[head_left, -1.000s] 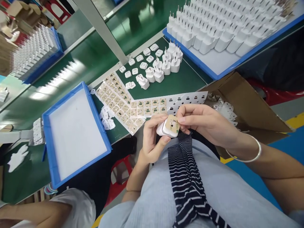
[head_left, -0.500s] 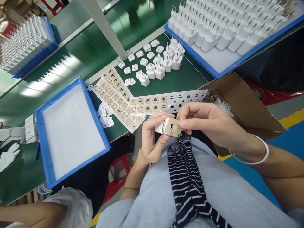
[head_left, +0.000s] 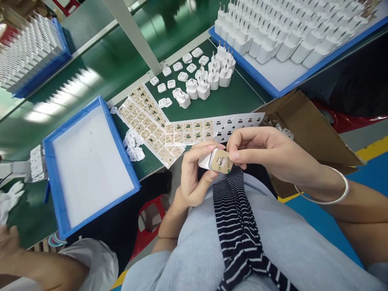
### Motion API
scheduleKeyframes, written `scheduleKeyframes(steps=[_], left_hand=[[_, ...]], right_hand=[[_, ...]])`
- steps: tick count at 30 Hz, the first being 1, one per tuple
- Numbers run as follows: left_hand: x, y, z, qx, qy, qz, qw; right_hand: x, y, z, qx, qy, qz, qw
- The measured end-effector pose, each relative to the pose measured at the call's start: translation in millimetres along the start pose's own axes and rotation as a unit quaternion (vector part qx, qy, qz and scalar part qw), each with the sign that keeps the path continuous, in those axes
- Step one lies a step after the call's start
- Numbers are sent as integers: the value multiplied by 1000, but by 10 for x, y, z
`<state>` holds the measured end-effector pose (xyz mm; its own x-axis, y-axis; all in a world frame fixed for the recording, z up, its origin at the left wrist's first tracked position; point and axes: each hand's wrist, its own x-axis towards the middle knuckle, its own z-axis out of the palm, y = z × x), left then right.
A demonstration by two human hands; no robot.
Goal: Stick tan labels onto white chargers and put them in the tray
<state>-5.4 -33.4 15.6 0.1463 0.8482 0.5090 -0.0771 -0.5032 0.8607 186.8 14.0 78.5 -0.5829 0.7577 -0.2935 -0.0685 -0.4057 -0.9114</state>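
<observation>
Green worktops run across the scene, crossed by a metal post. At far left, another person's forearm (head_left: 45, 264) reaches in at the edge. Next is a blue-rimmed tray (head_left: 92, 165) with a white floor, tilted across the view. Just right of it lies a heap of small white pieces (head_left: 133, 145), then a slanting sheet of tan stickers (head_left: 141, 121), its lower end meeting a second sheet (head_left: 190, 133) laid crosswise. Behind these sit small white caps (head_left: 182, 76) in loose rows, and beside them white plugs (head_left: 203, 89) stand with their metal pins up.

Below the sheets, in front of the wearer's body, the left hand (head_left: 190, 182) is curled closed around a white plug body (head_left: 204, 162), thumb below and fingers above. This body is smooth, with rounded corners and a thin grey line around it near the end turned to the right. Over that end sits a tan film (head_left: 222, 162), rounded like the face, showing a dark-edged slot and green lettering, only partly legible. Its right edge is pinched between the thumb and forefinger of the right hand (head_left: 263, 151), whose other fingers are bent. Farther right stand an open cardboard box (head_left: 324, 135) and, above it, a blue tray (head_left: 279, 92) packed with upright plugs.
</observation>
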Motion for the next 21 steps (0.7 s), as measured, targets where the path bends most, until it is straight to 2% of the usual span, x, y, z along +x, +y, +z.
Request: scheduleKeyframes(steps=[21], left_hand=[[8,-8,-16,0,-23,-5,1000]], right_hand=[[3,-17,-8,-9,4,19,1000]])
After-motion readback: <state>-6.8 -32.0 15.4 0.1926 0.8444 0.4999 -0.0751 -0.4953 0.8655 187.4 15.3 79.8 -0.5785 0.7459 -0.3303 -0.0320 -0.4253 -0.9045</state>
